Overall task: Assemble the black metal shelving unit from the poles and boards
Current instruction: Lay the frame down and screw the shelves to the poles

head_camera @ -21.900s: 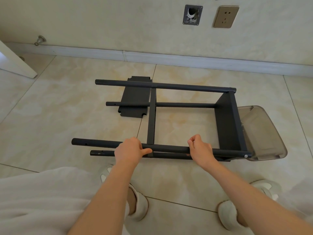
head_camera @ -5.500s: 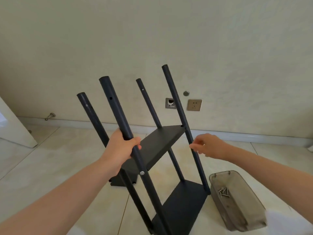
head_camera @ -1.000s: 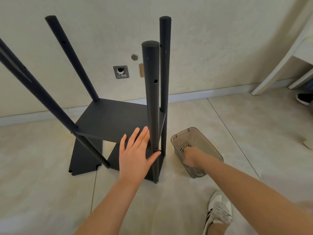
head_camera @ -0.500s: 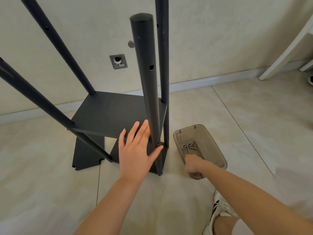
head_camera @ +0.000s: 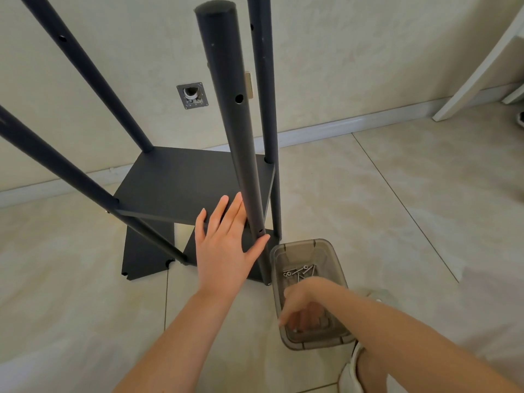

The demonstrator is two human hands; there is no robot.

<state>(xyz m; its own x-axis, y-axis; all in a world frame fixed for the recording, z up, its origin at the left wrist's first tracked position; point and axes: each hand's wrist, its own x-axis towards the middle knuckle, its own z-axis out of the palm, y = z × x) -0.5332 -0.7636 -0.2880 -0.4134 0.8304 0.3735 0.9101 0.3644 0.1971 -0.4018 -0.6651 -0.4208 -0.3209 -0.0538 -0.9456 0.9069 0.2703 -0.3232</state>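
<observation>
Since 0.5 s ago the right hand (head_camera: 304,304) has dipped from the rim into the 6 o'clock end of the clear tray (head_camera: 295,241). Its fingers (head_camera: 304,320) curl down; can't tell if they pinch anything. Screws (head_camera: 299,272) lie at the tray's 12 o'clock end.

Left hand (head_camera: 226,251) hasn't moved: fingers (head_camera: 218,214) straight & close together against the mid board's (head_camera: 158,199) front edge, thumb spread, touching the near pole (head_camera: 238,137).

Shelving unit (head_camera: 184,177) stands upright on the floor (head_camera: 397,208) at 12 o'clock, tray just beside it at 5 o'clock. Loose board (head_camera: 141,253) at its 7 o'clock.
</observation>
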